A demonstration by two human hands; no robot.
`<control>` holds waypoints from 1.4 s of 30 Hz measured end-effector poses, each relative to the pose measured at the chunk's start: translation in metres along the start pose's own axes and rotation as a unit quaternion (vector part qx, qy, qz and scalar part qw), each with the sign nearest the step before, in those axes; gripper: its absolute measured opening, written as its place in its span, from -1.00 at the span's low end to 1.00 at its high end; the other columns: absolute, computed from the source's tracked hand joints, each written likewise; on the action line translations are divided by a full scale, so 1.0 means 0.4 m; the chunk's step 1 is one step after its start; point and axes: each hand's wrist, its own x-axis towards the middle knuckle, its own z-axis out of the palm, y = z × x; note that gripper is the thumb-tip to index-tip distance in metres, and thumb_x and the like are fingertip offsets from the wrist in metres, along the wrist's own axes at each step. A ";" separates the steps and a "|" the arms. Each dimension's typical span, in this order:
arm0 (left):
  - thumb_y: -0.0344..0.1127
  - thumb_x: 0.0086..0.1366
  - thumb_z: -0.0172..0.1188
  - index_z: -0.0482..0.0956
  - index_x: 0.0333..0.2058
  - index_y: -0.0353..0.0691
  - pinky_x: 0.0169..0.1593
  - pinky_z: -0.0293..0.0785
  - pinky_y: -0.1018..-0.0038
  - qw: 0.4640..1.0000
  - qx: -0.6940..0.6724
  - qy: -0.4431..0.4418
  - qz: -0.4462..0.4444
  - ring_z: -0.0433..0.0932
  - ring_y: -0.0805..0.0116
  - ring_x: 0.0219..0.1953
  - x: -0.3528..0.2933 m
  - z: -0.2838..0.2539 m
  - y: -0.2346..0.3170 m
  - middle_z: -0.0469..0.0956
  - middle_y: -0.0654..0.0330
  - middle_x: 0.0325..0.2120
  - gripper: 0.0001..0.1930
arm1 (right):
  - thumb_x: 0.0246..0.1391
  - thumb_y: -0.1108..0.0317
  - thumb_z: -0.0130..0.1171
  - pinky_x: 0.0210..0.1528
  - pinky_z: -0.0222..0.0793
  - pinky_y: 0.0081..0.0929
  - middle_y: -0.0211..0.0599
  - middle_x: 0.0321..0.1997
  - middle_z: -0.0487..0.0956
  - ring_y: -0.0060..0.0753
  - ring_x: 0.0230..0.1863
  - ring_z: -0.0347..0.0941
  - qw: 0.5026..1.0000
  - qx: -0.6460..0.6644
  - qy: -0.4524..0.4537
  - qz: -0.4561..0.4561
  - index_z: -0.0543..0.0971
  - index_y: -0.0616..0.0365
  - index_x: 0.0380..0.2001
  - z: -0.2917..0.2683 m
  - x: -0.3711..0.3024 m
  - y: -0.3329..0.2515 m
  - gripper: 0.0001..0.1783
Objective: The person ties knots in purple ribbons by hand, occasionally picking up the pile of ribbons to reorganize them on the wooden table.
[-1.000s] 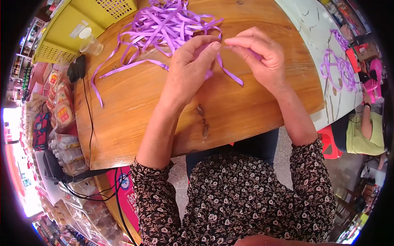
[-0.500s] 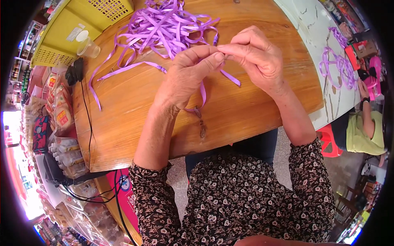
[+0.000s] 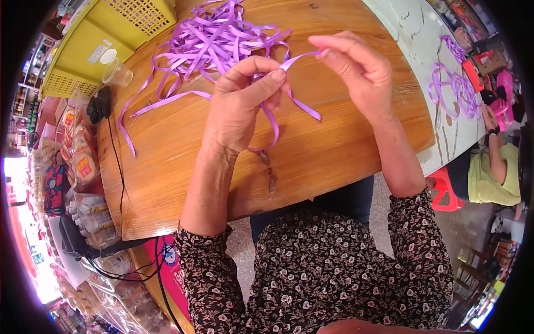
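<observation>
Between my two raised hands a short stretch of purple ribbon runs across above the wooden table. My left hand pinches it between thumb and forefinger, with more ribbon hanging below that hand. The thumb and fingers of my right hand are closed on the ribbon's other end. A tangled heap of purple ribbons lies on the table just beyond my left hand, with loose strands trailing to the left.
A yellow plastic basket and a clear plastic cup stand at the far left of the wooden table. A black cable runs down its left side. More purple ribbon lies on the white table, where another person sits.
My hands were together at the fingertips and are now apart. The right hand has moved rightward, drawing a length of ribbon out between them.
</observation>
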 end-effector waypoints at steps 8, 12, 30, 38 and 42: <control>-0.48 0.12 0.17 0.54 -0.41 -0.30 -0.45 0.24 0.73 0.984 0.174 0.034 0.016 0.36 0.68 -0.53 -0.007 0.013 -0.003 0.45 0.37 -0.58 -0.95 | -0.07 0.51 0.16 -0.18 0.33 -0.58 -0.26 -0.27 0.52 -0.37 -0.22 0.43 0.980 -0.142 -0.037 -0.134 0.57 0.20 -0.20 -0.018 0.020 0.007 -0.72; -0.49 0.13 0.16 0.53 -0.38 -0.32 -0.38 0.31 0.72 0.985 0.173 -0.002 0.019 0.41 0.65 -0.47 -0.012 0.015 0.013 0.48 0.35 -0.54 -0.94 | -0.11 0.51 0.18 -0.22 0.34 -0.56 -0.29 -0.30 0.53 -0.36 -0.24 0.43 0.986 -0.094 -0.094 -0.102 0.58 0.15 -0.22 -0.004 0.006 0.018 -0.71; -0.50 0.18 0.13 0.51 -0.35 -0.34 -0.36 0.36 0.70 0.966 0.240 0.039 0.091 0.43 0.63 -0.45 -0.015 0.018 0.039 0.51 0.31 -0.51 -0.93 | -0.13 0.58 0.21 -0.40 0.25 -0.70 -0.45 -0.45 0.49 -0.64 -0.40 0.37 0.991 0.042 -0.103 0.070 0.62 0.19 -0.35 -0.010 -0.007 0.011 -0.80; -0.49 0.16 0.13 0.51 -0.37 -0.33 -0.36 0.35 0.70 0.968 0.237 0.045 0.069 0.42 0.64 -0.45 -0.011 0.016 0.030 0.50 0.33 -0.52 -0.94 | -0.13 0.58 0.20 -0.40 0.24 -0.67 -0.45 -0.50 0.44 -0.58 -0.42 0.34 0.993 -0.071 -0.096 0.015 0.61 0.13 -0.28 0.003 -0.010 0.009 -0.74; -0.48 0.16 0.14 0.51 -0.38 -0.33 -0.36 0.34 0.71 0.971 0.220 0.063 0.064 0.42 0.64 -0.45 -0.009 0.020 0.029 0.49 0.34 -0.52 -0.94 | -0.11 0.57 0.17 -0.38 0.24 -0.65 -0.44 -0.49 0.43 -0.54 -0.40 0.34 0.988 -0.110 -0.110 -0.022 0.60 0.13 -0.25 0.008 -0.014 0.003 -0.73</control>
